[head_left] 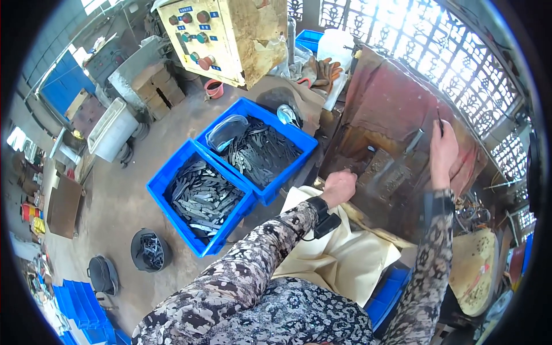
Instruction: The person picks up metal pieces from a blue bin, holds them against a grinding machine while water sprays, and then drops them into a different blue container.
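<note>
My left hand (339, 188) is closed in a fist by the near left edge of a brown, grimy work basin (397, 213); whatever its fingers hold, if anything, is hidden. Higher and to the right, my right hand (444, 152) pinches a thin dark strip (440, 115) that points up from the fingers. Beside it a short grey metal tube (414, 141) slants over a dirty block (388, 175) in the basin. Behind hangs a reddish-brown sheet (391, 98). A cream cloth (322, 256) covers my lap.
Two blue crates (198, 250) of dark flat metal pieces stand left of my left hand. A yellowed control box (230, 57) with buttons rises beyond them. A black bucket (138, 259) sits on the floor at left. Orange-and-grey gloves (326, 72) lie behind the basin.
</note>
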Tool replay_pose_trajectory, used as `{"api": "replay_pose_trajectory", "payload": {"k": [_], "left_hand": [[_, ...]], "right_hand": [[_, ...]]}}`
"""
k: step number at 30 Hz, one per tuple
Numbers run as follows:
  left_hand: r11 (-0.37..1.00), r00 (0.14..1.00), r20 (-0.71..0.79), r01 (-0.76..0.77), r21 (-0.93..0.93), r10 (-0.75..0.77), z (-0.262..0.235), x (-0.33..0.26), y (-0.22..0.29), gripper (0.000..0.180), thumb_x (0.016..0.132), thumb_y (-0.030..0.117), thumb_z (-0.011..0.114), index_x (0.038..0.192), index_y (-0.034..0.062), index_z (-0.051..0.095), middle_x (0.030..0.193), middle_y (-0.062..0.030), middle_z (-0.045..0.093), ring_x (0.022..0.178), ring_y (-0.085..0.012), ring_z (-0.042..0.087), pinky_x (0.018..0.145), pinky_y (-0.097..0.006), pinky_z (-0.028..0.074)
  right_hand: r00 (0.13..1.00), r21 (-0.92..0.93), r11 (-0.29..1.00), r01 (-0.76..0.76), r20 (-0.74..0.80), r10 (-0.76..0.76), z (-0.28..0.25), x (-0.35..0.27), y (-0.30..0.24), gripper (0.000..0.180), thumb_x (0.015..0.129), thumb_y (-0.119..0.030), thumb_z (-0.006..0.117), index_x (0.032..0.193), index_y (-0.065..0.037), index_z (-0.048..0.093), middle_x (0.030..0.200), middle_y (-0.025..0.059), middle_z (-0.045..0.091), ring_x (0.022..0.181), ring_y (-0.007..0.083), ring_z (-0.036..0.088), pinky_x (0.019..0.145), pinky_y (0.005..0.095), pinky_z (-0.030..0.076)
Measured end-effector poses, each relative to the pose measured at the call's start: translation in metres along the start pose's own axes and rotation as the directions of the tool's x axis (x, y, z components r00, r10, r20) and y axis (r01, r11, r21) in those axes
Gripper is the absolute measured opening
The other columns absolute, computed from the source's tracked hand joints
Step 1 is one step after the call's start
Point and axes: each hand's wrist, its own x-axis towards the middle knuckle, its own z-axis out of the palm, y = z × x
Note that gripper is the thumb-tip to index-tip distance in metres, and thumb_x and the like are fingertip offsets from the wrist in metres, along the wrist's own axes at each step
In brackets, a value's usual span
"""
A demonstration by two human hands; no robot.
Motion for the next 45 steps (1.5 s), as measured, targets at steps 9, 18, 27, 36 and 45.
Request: {"api": "replay_pose_trajectory", "payload": {"k": [9, 18, 27, 36, 45], "left_hand": [[0.999, 0.999, 0.001, -0.032, 0.024, 0.032, 0.003, 0.002, 0.002, 0.007, 0.072, 0.010, 0.061, 0.077, 0.0090, 0.066, 0.083, -0.0128, 0.064, 0.075, -0.0270, 0.067, 0.066, -0.036, 0.054], [0.997, 0.997, -0.016, -0.072, 0.009, 0.072, 0.006, 0.002, -0.001, 0.009, 0.069, 0.007, 0.061, 0.078, 0.0074, 0.061, 0.079, -0.0135, 0.061, 0.078, -0.0282, 0.064, 0.064, -0.035, 0.053], [0.998, 0.999, 0.009, -0.049, -0.033, 0.049, -0.002, 0.001, 0.002, 0.008, 0.069, 0.006, 0.060, 0.077, 0.0084, 0.060, 0.078, -0.0125, 0.061, 0.078, -0.0287, 0.064, 0.063, -0.036, 0.053], [0.999, 0.999, 0.045, 0.000, -0.043, 0.002, -0.006, 0.003, 0.007, 0.008, 0.070, 0.006, 0.062, 0.078, 0.0077, 0.064, 0.084, -0.0136, 0.061, 0.077, -0.0296, 0.065, 0.068, -0.038, 0.053], [0.998, 0.987, 0.158, 0.038, -0.050, -0.030, -0.017, 0.003, 0.012, 0.015, 0.074, 0.006, 0.055, 0.085, 0.0064, 0.064, 0.092, -0.0144, 0.061, 0.086, -0.0327, 0.064, 0.073, -0.040, 0.053]], "right_hand": [[0.979, -0.369, 0.907, 0.203, 0.105, -0.176, 0.069, 0.008, 0.009, 0.016, 0.091, -0.027, 0.057, 0.093, -0.012, 0.058, 0.091, 0.0084, 0.059, 0.085, 0.0285, 0.061, 0.067, 0.0423, 0.051], [0.926, -0.353, 0.856, 0.378, 0.146, -0.349, 0.085, 0.018, 0.035, 0.013, 0.083, -0.019, 0.064, 0.085, -0.011, 0.054, 0.084, 0.0051, 0.058, 0.084, 0.0255, 0.058, 0.070, 0.0377, 0.050], [0.910, -0.280, 0.868, 0.411, 0.189, -0.369, 0.093, 0.020, 0.042, 0.015, 0.081, -0.015, 0.064, 0.091, -0.010, 0.055, 0.088, 0.0065, 0.059, 0.087, 0.0266, 0.058, 0.075, 0.0378, 0.050], [0.896, -0.256, 0.859, 0.443, 0.092, -0.434, 0.099, 0.021, 0.049, 0.013, 0.083, -0.019, 0.064, 0.086, -0.011, 0.053, 0.082, 0.0038, 0.056, 0.082, 0.0239, 0.057, 0.070, 0.0357, 0.049], [0.903, -0.239, 0.871, 0.429, 0.079, -0.423, 0.098, 0.018, 0.049, 0.013, 0.083, -0.019, 0.064, 0.086, -0.012, 0.053, 0.081, 0.0034, 0.055, 0.082, 0.0233, 0.057, 0.070, 0.0351, 0.049]]}}
